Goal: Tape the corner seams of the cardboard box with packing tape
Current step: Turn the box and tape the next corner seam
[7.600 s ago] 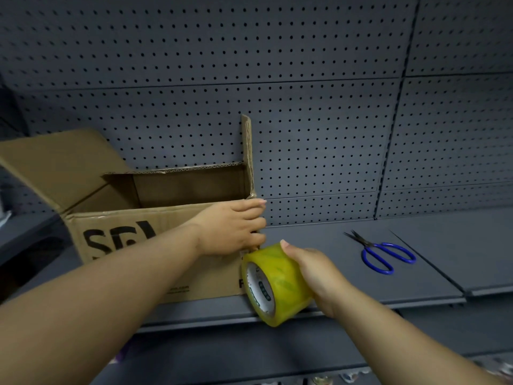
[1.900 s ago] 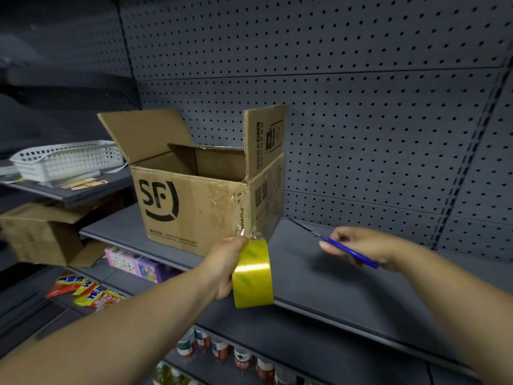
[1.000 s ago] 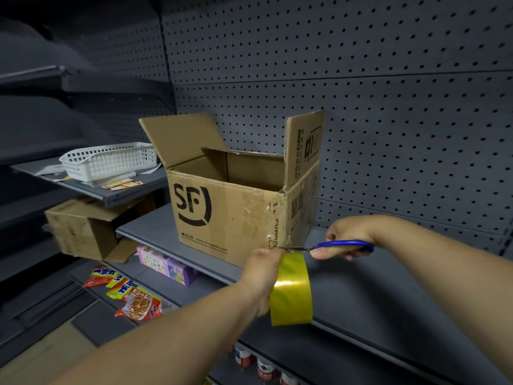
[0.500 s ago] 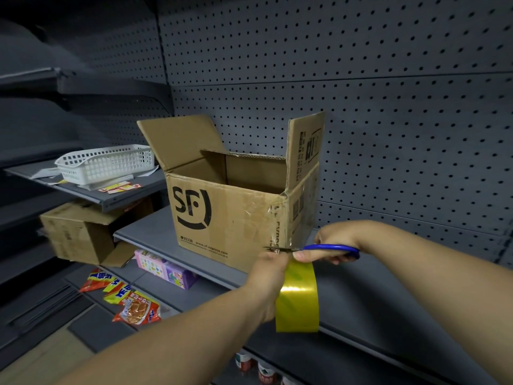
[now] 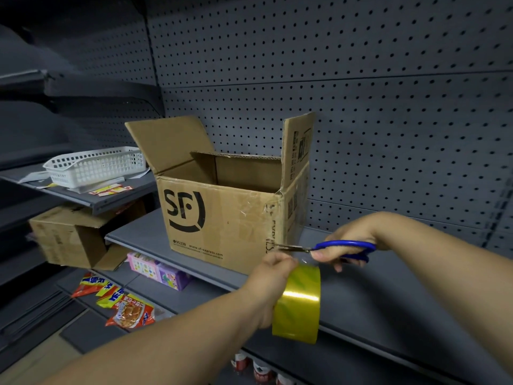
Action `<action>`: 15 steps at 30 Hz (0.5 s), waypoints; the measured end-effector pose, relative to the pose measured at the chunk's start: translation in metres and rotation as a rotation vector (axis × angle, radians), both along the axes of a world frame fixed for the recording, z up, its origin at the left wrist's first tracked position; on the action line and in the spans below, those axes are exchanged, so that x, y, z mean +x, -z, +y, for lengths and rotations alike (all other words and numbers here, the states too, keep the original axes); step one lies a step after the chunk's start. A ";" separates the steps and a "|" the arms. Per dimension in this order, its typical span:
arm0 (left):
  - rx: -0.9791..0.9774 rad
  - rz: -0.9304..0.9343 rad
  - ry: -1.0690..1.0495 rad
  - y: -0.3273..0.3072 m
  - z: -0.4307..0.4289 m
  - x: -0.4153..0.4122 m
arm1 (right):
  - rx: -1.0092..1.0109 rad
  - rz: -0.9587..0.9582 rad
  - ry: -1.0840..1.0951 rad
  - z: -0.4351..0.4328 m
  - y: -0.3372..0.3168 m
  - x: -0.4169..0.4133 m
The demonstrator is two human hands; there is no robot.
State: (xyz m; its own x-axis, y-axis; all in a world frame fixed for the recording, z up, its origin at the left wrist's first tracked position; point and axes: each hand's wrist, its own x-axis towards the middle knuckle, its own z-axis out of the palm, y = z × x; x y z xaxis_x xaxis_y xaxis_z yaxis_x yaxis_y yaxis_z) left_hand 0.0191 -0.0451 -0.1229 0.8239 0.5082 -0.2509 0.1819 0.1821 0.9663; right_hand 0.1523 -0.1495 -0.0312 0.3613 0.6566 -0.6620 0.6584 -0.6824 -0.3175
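An open brown cardboard box (image 5: 219,218) with an SF logo stands on the grey shelf (image 5: 361,301), flaps up. Clear tape runs down its near right corner seam. My left hand (image 5: 270,279) grips a yellow roll of packing tape (image 5: 298,304) just below and in front of that corner. My right hand (image 5: 349,243) holds blue-handled scissors (image 5: 333,248), blades pointing left at the tape strip beside the bottom of the corner seam.
A white plastic basket (image 5: 94,165) sits on a shelf at the left, a second cardboard box (image 5: 69,237) beneath it. Snack packets (image 5: 122,307) and a purple carton (image 5: 158,270) lie on the lower shelf. Grey pegboard backs the shelving.
The roll has dropped a little lower in my left hand. The scissors have stayed at the corner's bottom, blades at the tape between box and roll.
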 end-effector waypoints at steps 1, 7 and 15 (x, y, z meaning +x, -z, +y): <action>0.024 -0.007 0.016 -0.001 -0.001 -0.001 | -0.010 0.005 -0.007 -0.007 0.000 0.002; 0.149 -0.037 0.158 -0.001 -0.011 0.001 | 0.130 -0.021 0.225 -0.072 0.010 0.034; 0.252 -0.223 0.358 -0.016 -0.050 0.026 | 0.075 -0.514 0.613 -0.116 0.082 0.062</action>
